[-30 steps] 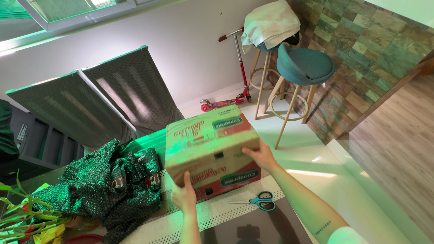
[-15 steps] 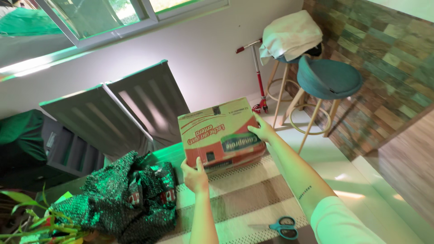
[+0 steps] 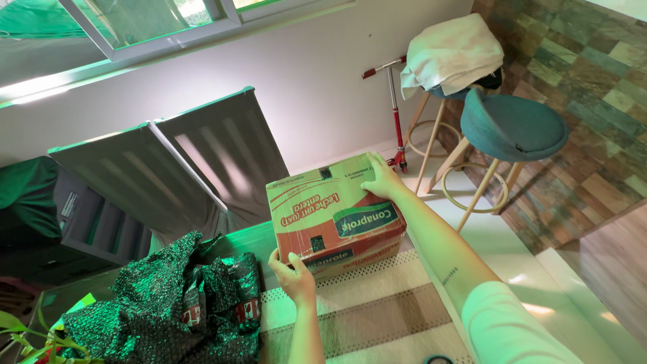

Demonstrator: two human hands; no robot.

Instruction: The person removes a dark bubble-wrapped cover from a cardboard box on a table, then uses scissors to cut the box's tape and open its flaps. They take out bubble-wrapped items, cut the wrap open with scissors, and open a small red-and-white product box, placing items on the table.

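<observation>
Tilted further, printed cardboard box (image 3: 333, 216) looks intact.

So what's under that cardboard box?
The brown and red cardboard box rests on a beige striped perforated table mat, with the left hand at its lower corner. Whatever lies directly beneath is covered.
</observation>
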